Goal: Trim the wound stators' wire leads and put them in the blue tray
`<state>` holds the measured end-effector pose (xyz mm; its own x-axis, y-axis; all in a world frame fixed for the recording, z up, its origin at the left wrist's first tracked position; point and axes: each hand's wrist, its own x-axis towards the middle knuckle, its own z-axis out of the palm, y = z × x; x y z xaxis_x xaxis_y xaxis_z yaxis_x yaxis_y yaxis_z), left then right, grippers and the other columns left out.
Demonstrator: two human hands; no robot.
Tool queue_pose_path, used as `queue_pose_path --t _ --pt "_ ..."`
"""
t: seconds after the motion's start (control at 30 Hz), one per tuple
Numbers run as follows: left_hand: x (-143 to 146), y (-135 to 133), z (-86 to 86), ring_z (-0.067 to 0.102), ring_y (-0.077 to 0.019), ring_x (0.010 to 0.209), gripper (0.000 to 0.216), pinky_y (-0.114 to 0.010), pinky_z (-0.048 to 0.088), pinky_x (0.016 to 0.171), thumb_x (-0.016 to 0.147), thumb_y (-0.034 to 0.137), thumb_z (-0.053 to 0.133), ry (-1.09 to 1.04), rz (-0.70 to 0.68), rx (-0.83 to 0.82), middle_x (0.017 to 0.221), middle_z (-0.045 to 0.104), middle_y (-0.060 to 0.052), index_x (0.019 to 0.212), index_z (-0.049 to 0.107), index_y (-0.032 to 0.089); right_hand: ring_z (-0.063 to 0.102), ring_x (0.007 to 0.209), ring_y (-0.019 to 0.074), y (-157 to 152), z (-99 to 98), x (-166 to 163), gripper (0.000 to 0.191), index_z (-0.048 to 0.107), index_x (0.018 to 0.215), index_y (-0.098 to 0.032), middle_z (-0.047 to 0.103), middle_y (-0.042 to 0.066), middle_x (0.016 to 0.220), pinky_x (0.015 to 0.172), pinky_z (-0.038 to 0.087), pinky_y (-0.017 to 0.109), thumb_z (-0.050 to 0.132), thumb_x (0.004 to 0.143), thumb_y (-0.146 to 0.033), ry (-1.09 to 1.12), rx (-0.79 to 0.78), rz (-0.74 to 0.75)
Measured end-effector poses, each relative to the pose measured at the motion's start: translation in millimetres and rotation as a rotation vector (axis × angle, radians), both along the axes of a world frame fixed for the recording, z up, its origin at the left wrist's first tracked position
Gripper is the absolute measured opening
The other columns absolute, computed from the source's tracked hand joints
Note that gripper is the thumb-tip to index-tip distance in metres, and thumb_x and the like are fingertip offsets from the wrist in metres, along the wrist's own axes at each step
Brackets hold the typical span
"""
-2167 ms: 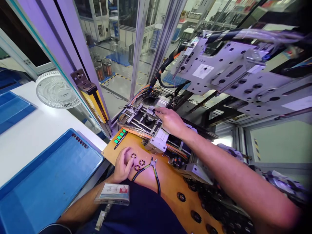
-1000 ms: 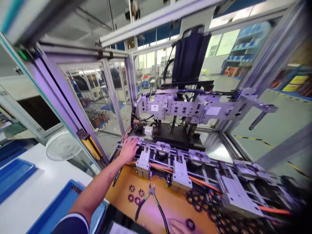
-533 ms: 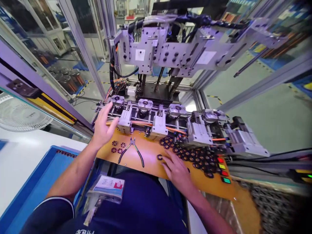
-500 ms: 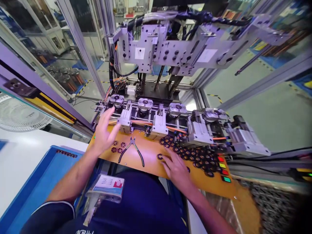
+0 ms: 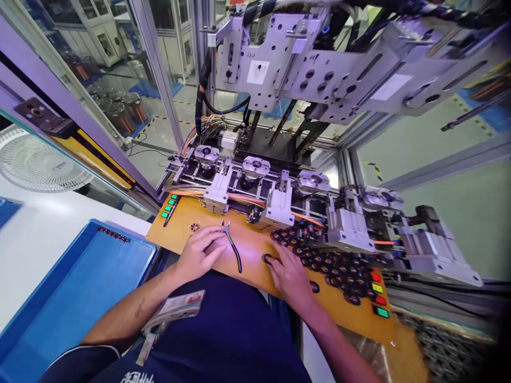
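Note:
My left hand [image 5: 203,252] is palm down low over the orange board, fingers stretched and thumb apart. It covers one handle of the diagonal cutting pliers [image 5: 235,250], and I see nothing held in it. One small stator ring [image 5: 195,227] shows just beyond its knuckles; whatever lies under the palm is hidden. My right hand [image 5: 290,272] is bent with thumb and forefinger at a small black stator ring [image 5: 266,258], which it appears to pinch. Beside that hand spreads a heap of similar black stator rings [image 5: 339,268], and a single one [image 5: 315,287] lies near its wrist.
Beyond the orange board [image 5: 251,276] stands a row of metal winding fixtures [image 5: 255,167], with a machine plate [image 5: 287,69] overhead. Lit buttons [image 5: 381,311] sit at both board ends. To the left are a blue tray [image 5: 80,287] and a white fan [image 5: 43,159].
My left hand has come down from beside the leftmost fixture to the board, over the small rings and pliers handle. The right hand stays by its ring. The view has shifted.

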<state>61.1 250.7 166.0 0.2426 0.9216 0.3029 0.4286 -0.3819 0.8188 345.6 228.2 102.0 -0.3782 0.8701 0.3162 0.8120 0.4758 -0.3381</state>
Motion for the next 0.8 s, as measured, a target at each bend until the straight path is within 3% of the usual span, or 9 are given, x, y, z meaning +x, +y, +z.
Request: queue_pose_path --t 0.1,0.23,0.33,0.53,0.7,0.8 --pt "7 3 7.5 0.069 -0.0208 0.100 0.020 -0.037 0.054 0.092 0.088 0.024 0.062 -0.026 -0.057 -0.060 0.105 0.074 -0.011 0.106 0.070 0.017 0.059 0.118 0.0312 1 20.1 -17 0.020 0.072 0.090 -0.016 0.061 0.019 0.127 0.093 0.054 0.050 0.052 0.093 -0.020 0.115 0.010 0.042" --pt "17 5 19.3 0.070 -0.0174 0.081 0.036 -0.031 0.057 0.076 0.088 0.035 0.063 -0.218 -0.302 -0.241 0.095 0.074 -0.009 0.117 0.067 0.015 0.059 0.120 0.0259 -2 68.8 -54 0.013 0.071 0.092 -0.019 0.053 0.015 0.138 0.095 0.054 0.041 0.058 0.090 -0.015 0.451 -0.012 0.102" --pt "19 2 27.3 0.070 -0.0197 0.082 0.040 -0.032 0.057 0.076 0.086 0.041 0.064 -0.325 -0.316 -0.259 0.091 0.075 -0.010 0.114 0.069 0.013 0.062 0.114 0.0242 -3 95.5 -75 0.019 0.070 0.096 -0.021 0.055 0.012 0.136 0.093 0.055 0.039 0.062 0.085 -0.008 0.694 -0.012 0.139" --pt "16 -5 37.9 0.069 -0.0190 0.089 0.034 -0.032 0.056 0.082 0.083 0.025 0.071 -0.167 -0.146 0.060 0.098 0.074 -0.010 0.116 0.068 0.019 0.062 0.115 0.0246 3 100.5 -84 0.013 0.070 0.097 -0.023 0.061 0.011 0.129 0.094 0.054 0.040 0.062 0.089 -0.018 0.806 -0.206 0.140" --pt "18 -8 38.2 0.069 -0.0191 0.094 0.034 -0.033 0.057 0.084 0.083 0.019 0.069 -0.176 -0.090 0.129 0.102 0.071 -0.010 0.117 0.066 0.020 0.062 0.116 0.0240 7 97.8 -90 0.010 0.070 0.091 -0.023 0.065 0.010 0.122 0.097 0.053 0.040 0.061 0.091 -0.020 0.828 -0.306 0.143" --pt "13 -8 35.2 0.069 -0.0185 0.094 0.034 -0.031 0.058 0.083 0.083 0.016 0.069 -0.154 -0.083 0.216 0.102 0.071 -0.010 0.117 0.066 0.020 0.065 0.110 0.0231 16 106.0 -88 0.012 0.072 0.091 -0.022 0.067 0.010 0.118 0.094 0.055 0.039 0.061 0.091 -0.024 0.780 -0.363 0.197"
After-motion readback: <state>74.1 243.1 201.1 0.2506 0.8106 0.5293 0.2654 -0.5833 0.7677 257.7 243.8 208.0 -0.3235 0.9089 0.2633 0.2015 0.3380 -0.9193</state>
